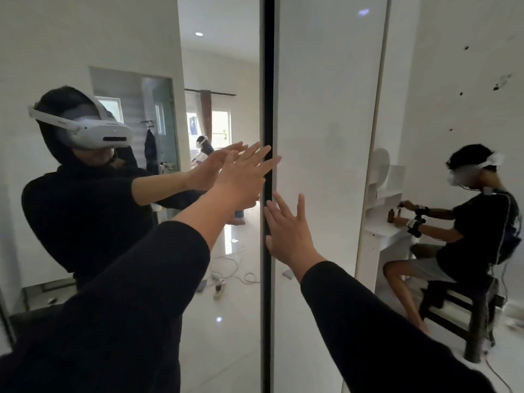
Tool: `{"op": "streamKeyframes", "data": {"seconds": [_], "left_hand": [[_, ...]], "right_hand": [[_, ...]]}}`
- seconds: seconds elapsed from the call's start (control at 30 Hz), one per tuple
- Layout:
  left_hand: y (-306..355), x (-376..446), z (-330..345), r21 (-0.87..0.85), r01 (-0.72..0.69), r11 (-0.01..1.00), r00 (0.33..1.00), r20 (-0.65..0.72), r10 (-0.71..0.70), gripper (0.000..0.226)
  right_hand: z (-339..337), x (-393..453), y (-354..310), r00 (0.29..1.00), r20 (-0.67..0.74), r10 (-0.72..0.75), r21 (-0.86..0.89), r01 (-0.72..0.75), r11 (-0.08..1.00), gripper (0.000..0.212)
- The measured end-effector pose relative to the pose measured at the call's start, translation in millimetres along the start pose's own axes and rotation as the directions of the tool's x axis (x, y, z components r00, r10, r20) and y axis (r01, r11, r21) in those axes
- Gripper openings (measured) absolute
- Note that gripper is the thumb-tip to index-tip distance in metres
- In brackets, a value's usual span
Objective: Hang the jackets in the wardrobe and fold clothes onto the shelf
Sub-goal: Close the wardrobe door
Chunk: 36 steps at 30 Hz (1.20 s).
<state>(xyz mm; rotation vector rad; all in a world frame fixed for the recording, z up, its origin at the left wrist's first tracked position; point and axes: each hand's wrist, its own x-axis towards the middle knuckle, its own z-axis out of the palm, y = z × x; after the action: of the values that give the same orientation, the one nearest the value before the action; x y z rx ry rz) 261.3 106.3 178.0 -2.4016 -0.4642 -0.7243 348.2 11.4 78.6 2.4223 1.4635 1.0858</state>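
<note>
A wardrobe fills the view, with a mirrored door (221, 66) on the left and a white door (329, 95) on the right. A dark vertical gap (268, 80) runs between them. My left hand (243, 177) is flat against the mirrored door near its right edge, fingers spread. My right hand (289, 234) is flat on the white door just right of the gap, fingers spread too. Both sleeves are black. The mirror reflects me with a white headset. No jackets or folded clothes are visible.
To the right of the wardrobe a person (479, 222) sits on a dark wooden stool (465, 313) at a white dressing table (388, 231). A white wall (467, 80) stands behind. The mirror reflects cables and a power strip (219, 287) on the glossy floor.
</note>
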Motion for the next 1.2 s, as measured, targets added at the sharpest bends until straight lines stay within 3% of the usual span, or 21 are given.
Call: {"op": "streamKeyframes", "data": {"seconds": [0.2,0.33,0.63,0.73,1.07,1.2], "left_hand": [[1.0,27.6,32.4,0.009,-0.024,1.000,0.999,0.025,0.024,0.074],[-11.1,33.9,48.1,0.011,-0.065,0.998,0.997,-0.046,0.065,0.078],[-10.7,36.2,60.9,-0.034,-0.144,0.989,0.974,-0.181,0.136,0.076],[0.4,36.3,58.2,-0.124,-0.188,0.974,0.961,-0.226,0.157,0.071],[46.0,45.9,48.7,-0.274,-0.397,0.876,0.857,-0.452,0.247,0.067],[70.8,54.7,34.6,-0.276,-0.463,0.842,0.818,-0.499,0.286,0.066]], "right_hand": [[18.3,6.5,5.9,0.999,-0.011,-0.032,-0.033,0.031,0.999,0.062],[18.1,4.7,5.0,1.000,0.003,-0.018,-0.067,0.019,0.998,0.062],[6.8,1.2,-15.0,0.991,0.021,0.135,-0.132,-0.131,0.983,0.058],[5.9,-10.4,-11.7,0.984,-0.015,0.178,-0.155,-0.178,0.972,0.056],[10.4,-54.3,11.5,0.934,-0.077,0.348,-0.281,-0.355,0.892,0.042],[9.4,-73.5,24.1,0.885,-0.142,0.444,-0.256,-0.466,0.847,0.049]]}}
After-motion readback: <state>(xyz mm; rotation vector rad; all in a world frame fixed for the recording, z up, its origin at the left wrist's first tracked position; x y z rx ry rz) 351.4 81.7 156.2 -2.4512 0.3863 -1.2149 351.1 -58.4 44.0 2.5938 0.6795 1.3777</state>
